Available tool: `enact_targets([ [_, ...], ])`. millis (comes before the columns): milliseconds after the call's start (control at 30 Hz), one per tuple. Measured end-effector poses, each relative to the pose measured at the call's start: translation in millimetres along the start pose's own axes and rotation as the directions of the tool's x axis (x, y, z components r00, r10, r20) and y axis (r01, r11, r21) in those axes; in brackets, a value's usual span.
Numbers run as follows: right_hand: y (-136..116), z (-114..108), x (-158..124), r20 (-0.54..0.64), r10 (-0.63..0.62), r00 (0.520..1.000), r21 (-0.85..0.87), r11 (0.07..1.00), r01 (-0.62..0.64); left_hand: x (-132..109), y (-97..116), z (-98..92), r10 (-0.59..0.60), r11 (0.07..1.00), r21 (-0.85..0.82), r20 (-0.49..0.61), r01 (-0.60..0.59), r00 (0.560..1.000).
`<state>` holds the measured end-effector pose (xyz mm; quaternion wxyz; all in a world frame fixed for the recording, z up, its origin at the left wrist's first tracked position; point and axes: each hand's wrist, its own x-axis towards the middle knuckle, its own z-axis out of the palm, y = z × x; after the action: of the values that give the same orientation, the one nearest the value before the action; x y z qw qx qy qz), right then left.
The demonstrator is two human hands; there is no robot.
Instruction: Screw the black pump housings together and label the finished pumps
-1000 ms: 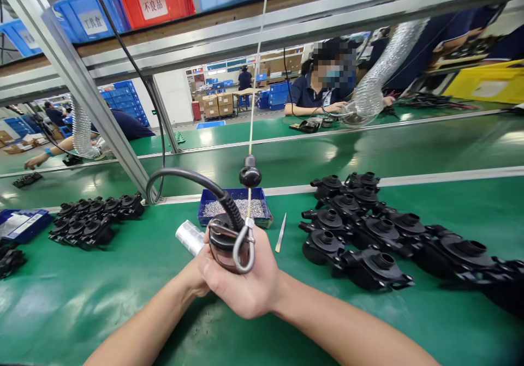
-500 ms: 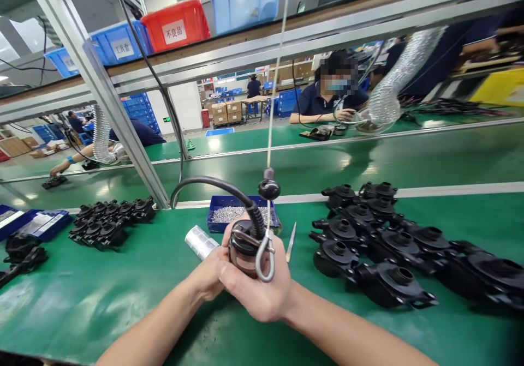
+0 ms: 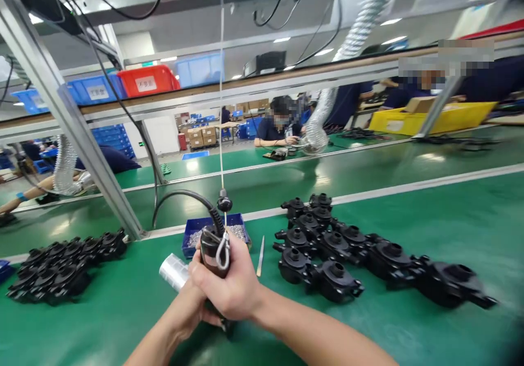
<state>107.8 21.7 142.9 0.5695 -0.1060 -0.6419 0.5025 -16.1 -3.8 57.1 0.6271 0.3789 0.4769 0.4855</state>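
My right hand is wrapped round a black electric screwdriver that hangs upright from a thin cord, with a black cable looping off its top. My left hand sits just under and behind it, fingers closed; what they hold is hidden. A silvery cylinder lies on the green mat right beside my left hand. A blue tray of small screws stands just beyond the tool.
Rows of black plastic housings lie to the right, another cluster of black housings to the left. A pale stick lies by the tray. A slanted metal post rises at left. Other people work across the far green bench.
The view has tilted upward and pulled back, showing more of the overhead shelf and ceiling. Both hands stay closed around the hanging screwdriver.
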Motion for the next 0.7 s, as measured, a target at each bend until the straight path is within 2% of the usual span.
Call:
enact_targets([
  [67,-12,-14,7,-0.043,-0.019,0.999,0.001,1.000,0.019,1,-1,-4.4,0.071,0.997,0.033,0.023,-0.071,0.997],
  [167,-29,-38,16,-0.164,-0.096,0.982,-0.008,0.995,0.096,6,-7,-13.4,0.215,0.977,-0.008,0.081,-0.215,0.973],
  [233,-35,-52,22,-0.210,-0.150,0.966,-0.047,0.989,0.143,12,-19,-15.7,0.193,0.981,-0.023,0.113,-0.191,0.975],
  [333,-34,-68,32,-0.197,-0.256,0.947,-0.199,0.956,0.217,23,-48,-7.9,0.136,0.991,-0.043,0.178,-0.130,0.975],
  [433,-26,-81,45,-0.077,-0.304,0.949,-0.351,0.899,0.260,37,-79,16.2,0.117,0.990,-0.099,0.224,-0.097,0.967],
  [500,-22,-89,51,0.054,-0.273,0.960,-0.484,0.834,0.264,49,-94,42.6,0.166,0.983,-0.109,0.215,-0.145,0.962],
  [567,-21,-95,54,0.196,-0.192,0.962,-0.634,0.723,0.274,62,-104,75.0,0.250,0.966,-0.123,0.236,-0.226,0.939],
  [633,-21,-99,53,0.311,-0.064,0.948,-0.747,0.600,0.286,72,-105,105.6,0.332,0.940,-0.183,0.309,-0.287,0.891],
  [700,-21,-103,51,0.367,0.070,0.928,-0.817,0.502,0.285,80,-97,122.7,0.386,0.920,-0.094,0.376,-0.379,0.842],
])
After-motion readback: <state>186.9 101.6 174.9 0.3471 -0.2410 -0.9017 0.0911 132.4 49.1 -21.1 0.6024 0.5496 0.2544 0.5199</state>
